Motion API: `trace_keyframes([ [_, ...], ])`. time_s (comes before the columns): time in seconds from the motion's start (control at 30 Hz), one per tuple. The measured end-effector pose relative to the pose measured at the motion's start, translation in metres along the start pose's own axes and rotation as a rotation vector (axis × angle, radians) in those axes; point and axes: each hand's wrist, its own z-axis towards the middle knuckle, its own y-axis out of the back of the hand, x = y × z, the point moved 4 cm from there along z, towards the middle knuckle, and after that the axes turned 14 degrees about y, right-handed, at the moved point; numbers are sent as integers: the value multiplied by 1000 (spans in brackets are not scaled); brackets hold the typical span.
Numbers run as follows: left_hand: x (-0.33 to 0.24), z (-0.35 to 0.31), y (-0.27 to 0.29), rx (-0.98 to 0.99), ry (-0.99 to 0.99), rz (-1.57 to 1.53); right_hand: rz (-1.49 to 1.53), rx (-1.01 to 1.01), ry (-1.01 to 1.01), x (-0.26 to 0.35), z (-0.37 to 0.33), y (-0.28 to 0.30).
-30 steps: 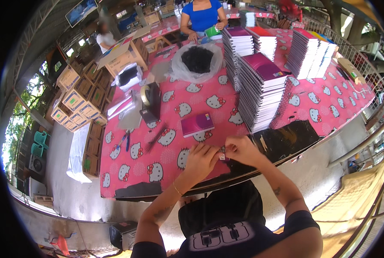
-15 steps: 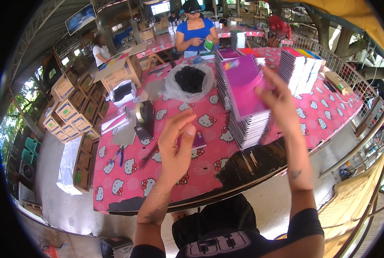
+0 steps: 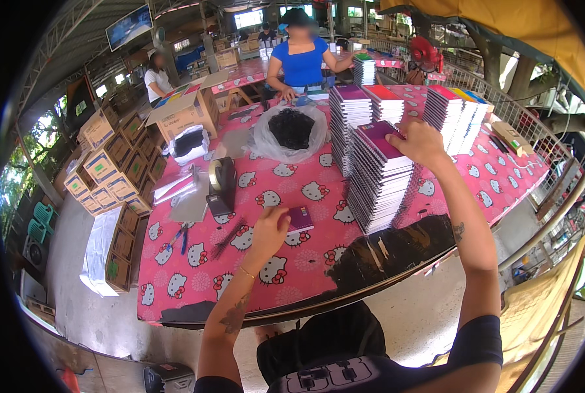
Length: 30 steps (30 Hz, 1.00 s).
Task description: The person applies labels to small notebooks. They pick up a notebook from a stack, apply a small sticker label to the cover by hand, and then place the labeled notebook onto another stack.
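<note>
My right hand [image 3: 421,144] is closed on the right edge of a purple spiral notebook [image 3: 379,136], its thumb on the cover. That notebook lies on top of a tall stack of spiral notebooks [image 3: 379,196] near the table's front edge. Lower and to the left, my left hand [image 3: 271,230] has its fingers curled at the left edge of another purple notebook [image 3: 300,220], which lies flat on the tablecloth. Just behind the near stack rise a second purple-topped stack [image 3: 350,124] and a red-topped stack [image 3: 385,101].
Left of centre are a tape dispenser [image 3: 222,187], a plastic bag with black contents [image 3: 260,134], scissors [image 3: 184,241] and loose black wires [image 3: 227,239]. More notebook stacks [image 3: 442,108] stand at right. Across the table, a person in blue [image 3: 299,59] touches a green-topped stack [image 3: 364,69]. Cartons [image 3: 112,170] are piled at left.
The purple notebook, tilted in the air at my right hand before, now rests on the near stack. My left hand has lowered to the notebook on the table, its fingers curling in.
</note>
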Motion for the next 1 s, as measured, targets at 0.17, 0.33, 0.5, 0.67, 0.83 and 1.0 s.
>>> trace_keyframes([
  [0.17,41,-23,-25,19,-213,290,149,-605,524,58,-45,3],
  [0.33,27,-29,-19,46,-320,329,619,-429,738,124,-111,-53],
  [0.5,-49,-50,-4,173,-215,271,978,-367,414,125,-126,-186],
  [0.67,18,-33,33,-126,-128,191,1332,-223,235,111,-156,-263],
  [0.83,135,-40,54,-238,288,553,1572,-371,121,132,-161,-244],
  [1.0,108,-44,60,-380,33,632,1591,-229,94,138,-157,-242],
])
